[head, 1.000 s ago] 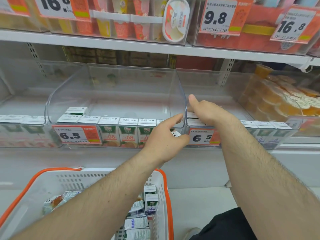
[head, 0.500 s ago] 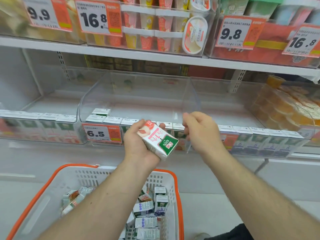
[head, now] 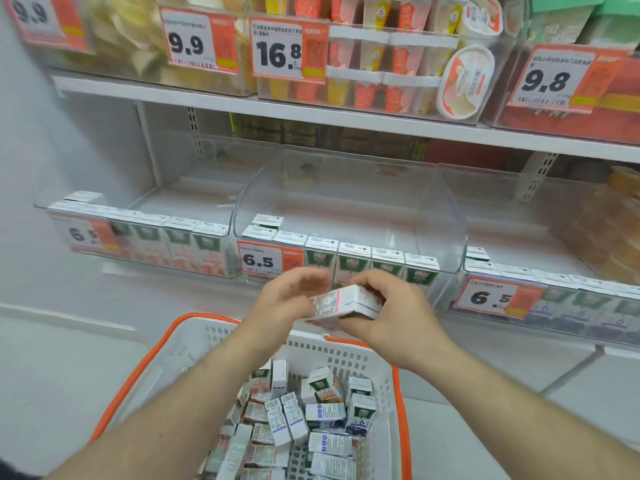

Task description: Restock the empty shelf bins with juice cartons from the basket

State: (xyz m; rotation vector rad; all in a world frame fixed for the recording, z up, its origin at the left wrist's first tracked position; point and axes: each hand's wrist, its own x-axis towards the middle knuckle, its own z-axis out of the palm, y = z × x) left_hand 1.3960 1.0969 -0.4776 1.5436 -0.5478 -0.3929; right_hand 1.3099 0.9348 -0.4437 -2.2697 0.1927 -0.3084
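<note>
Both hands on one juice carton, over the basket and in front of the shelf bins.

I saw my left hand (head: pixel 287 299) and right hand (head: pixel 398 317) holding a juice carton (head: pixel 346 303) lying on its side, above the white basket (head: pixel 194 344) with its orange rim, where loose cartons (head: pixel 304 420) lay jumbled. The left hand was blurred. Behind them the middle clear bin (head: pixel 446 216) held a front row of green-labelled cartons (head: pixel 353 258) beside a 6.5 price tag (head: pixel 268 259), with the space behind that row mostly bare. The left bin (head: pixel 221 230) and right bin (head: pixel 460 292) also showed front rows.
</note>
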